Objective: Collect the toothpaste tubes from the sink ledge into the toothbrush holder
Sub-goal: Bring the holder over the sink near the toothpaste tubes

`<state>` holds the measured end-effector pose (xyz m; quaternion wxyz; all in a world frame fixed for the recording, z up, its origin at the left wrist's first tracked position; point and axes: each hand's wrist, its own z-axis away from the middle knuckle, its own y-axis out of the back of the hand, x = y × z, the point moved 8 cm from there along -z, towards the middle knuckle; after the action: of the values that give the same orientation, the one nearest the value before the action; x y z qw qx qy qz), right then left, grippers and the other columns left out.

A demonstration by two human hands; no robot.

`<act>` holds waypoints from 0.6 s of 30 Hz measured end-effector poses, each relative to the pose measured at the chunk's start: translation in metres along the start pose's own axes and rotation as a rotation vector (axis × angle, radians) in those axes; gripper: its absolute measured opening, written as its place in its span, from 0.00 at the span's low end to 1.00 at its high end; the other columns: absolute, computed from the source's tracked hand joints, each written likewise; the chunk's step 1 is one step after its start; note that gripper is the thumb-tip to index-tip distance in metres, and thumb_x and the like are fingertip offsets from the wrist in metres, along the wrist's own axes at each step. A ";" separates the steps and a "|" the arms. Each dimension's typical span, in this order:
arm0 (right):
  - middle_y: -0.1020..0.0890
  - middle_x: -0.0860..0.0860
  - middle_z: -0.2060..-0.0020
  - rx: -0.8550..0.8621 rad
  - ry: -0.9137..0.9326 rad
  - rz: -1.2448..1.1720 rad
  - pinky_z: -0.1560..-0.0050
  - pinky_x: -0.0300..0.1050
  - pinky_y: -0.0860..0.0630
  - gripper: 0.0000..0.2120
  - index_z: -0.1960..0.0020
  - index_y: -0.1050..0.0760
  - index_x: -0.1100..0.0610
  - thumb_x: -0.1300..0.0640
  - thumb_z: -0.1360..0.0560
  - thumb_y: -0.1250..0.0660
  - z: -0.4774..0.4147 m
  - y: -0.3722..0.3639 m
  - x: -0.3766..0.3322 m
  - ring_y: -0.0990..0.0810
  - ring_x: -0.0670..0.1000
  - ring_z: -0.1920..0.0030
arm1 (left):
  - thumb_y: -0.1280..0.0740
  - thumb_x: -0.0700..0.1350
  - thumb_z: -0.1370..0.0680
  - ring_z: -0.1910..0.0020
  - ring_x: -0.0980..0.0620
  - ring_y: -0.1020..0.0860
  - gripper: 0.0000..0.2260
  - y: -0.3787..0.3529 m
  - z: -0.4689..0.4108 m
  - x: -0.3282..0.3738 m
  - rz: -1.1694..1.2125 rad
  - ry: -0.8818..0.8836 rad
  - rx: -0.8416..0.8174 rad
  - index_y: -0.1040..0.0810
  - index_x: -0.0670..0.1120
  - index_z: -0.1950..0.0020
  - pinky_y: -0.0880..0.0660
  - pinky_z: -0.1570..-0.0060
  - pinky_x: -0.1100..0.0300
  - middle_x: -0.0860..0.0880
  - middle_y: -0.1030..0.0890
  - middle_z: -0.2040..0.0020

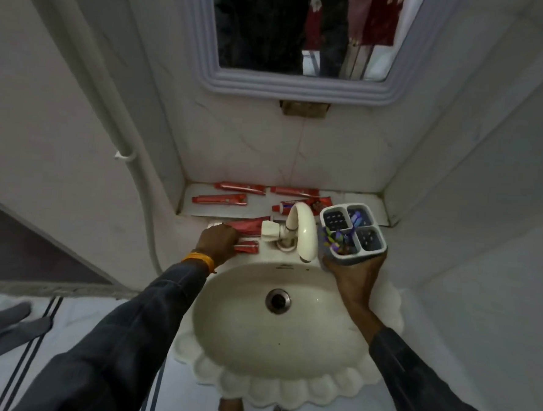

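Left of the cream curved plastic faucet (pixel 300 231), the left hand (pixel 218 241) presses down on red toothpaste tubes (pixel 249 232) lying on the sink rim, fingers closing over them. Behind the faucet, four more red tubes (pixel 219 199) lie on the white ledge (pixel 371 208). Right of the faucet, the right hand (pixel 353 274) grips the grey four-compartment toothbrush holder (pixel 352 232), held above the basin's edge.

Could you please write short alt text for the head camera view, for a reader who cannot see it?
Seen from above, a person's left hand reaches onto red toothpaste tubes beside the faucet of a cream sink, while the right hand holds a four-compartment toothbrush holder. More red tubes lie on the ledge below a mirror.
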<state>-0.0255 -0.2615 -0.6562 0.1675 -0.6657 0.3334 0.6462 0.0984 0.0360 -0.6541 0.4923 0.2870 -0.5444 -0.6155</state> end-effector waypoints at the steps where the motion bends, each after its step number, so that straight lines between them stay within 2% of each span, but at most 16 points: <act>1: 0.25 0.52 0.30 0.007 0.001 -0.011 0.37 0.28 0.24 0.56 0.24 0.39 0.66 0.72 0.45 0.12 0.003 0.001 -0.002 0.23 0.31 0.35 | 0.34 0.55 0.22 0.46 0.44 0.20 0.15 0.000 -0.001 0.003 0.012 -0.028 0.029 0.19 0.47 0.43 0.23 0.45 0.54 0.45 0.18 0.45; 3: 0.25 0.52 0.31 0.022 0.010 -0.027 0.40 0.25 0.25 0.55 0.25 0.38 0.66 0.72 0.45 0.12 0.007 0.000 -0.008 0.23 0.27 0.39 | 0.36 0.58 0.21 0.48 0.45 0.19 0.17 0.001 -0.001 0.006 0.032 -0.061 0.042 0.21 0.48 0.40 0.23 0.47 0.54 0.46 0.18 0.46; 5: 0.25 0.53 0.32 0.036 0.006 -0.033 0.42 0.23 0.25 0.54 0.25 0.38 0.66 0.72 0.43 0.13 0.008 -0.001 -0.013 0.23 0.25 0.41 | 0.37 0.59 0.22 0.53 0.47 0.20 0.17 0.002 -0.003 0.001 -0.013 -0.051 0.011 0.20 0.48 0.44 0.23 0.52 0.55 0.46 0.17 0.49; 8: 0.24 0.52 0.32 0.033 -0.015 -0.035 0.43 0.23 0.24 0.53 0.25 0.39 0.63 0.71 0.42 0.12 0.009 -0.002 -0.015 0.22 0.25 0.41 | 0.33 0.52 0.22 0.58 0.50 0.24 0.12 0.024 -0.003 -0.003 0.012 -0.036 -0.008 0.20 0.45 0.45 0.27 0.57 0.59 0.46 0.17 0.51; 12: 0.23 0.52 0.32 0.048 -0.046 -0.036 0.45 0.22 0.24 0.53 0.25 0.38 0.62 0.68 0.42 0.12 0.012 -0.002 -0.013 0.22 0.24 0.43 | 0.27 0.47 0.26 0.57 0.47 0.20 0.12 0.100 -0.005 0.005 0.249 -0.104 0.173 0.19 0.43 0.45 0.26 0.55 0.60 0.44 0.16 0.52; 15: 0.22 0.52 0.32 0.048 -0.058 -0.042 0.46 0.22 0.23 0.53 0.25 0.38 0.63 0.69 0.41 0.12 0.011 -0.005 -0.016 0.22 0.24 0.43 | 0.24 0.45 0.28 0.66 0.56 0.23 0.08 0.158 -0.011 0.018 0.366 -0.135 0.270 0.19 0.44 0.55 0.25 0.63 0.65 0.49 0.19 0.61; 16: 0.22 0.51 0.34 0.046 -0.053 -0.048 0.47 0.22 0.23 0.52 0.26 0.39 0.64 0.70 0.41 0.12 0.011 -0.006 -0.016 0.22 0.24 0.43 | 0.24 0.45 0.28 0.67 0.57 0.23 0.07 0.174 -0.014 0.027 0.413 -0.163 0.308 0.20 0.43 0.57 0.25 0.64 0.65 0.49 0.20 0.63; 18: 0.22 0.50 0.34 0.044 -0.053 -0.055 0.48 0.23 0.23 0.52 0.26 0.39 0.64 0.71 0.42 0.13 0.010 -0.008 -0.015 0.21 0.25 0.43 | 0.25 0.44 0.28 0.65 0.55 0.19 0.07 0.194 -0.019 0.052 0.552 -0.246 0.328 0.19 0.42 0.55 0.21 0.62 0.64 0.49 0.17 0.61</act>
<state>-0.0269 -0.2460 -0.6438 0.2085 -0.6535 0.3243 0.6513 0.1536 -0.0043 -0.4643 0.5185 0.1278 -0.7484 -0.3934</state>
